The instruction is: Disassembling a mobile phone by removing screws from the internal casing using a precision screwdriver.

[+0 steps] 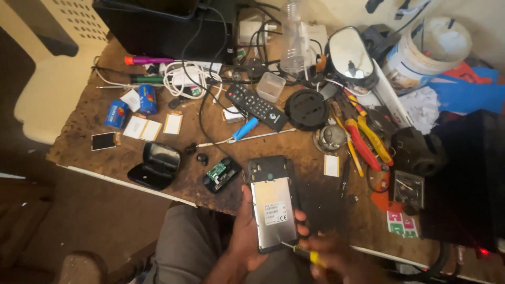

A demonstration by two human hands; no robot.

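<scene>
My left hand grips an opened phone face down, its silver metal back plate and a white label showing. My right hand holds a small screwdriver with a yellow and black handle, its thin tip touching the phone's lower right corner. Both hands are at the table's near edge, over my lap. A black phone back cover lies on the table just beyond the phone.
The worn wooden table carries a black remote, a blue-handled screwdriver, red and yellow pliers, an open black earbud case, a small circuit module, blue batteries, white cables, a mirror and a white bucket.
</scene>
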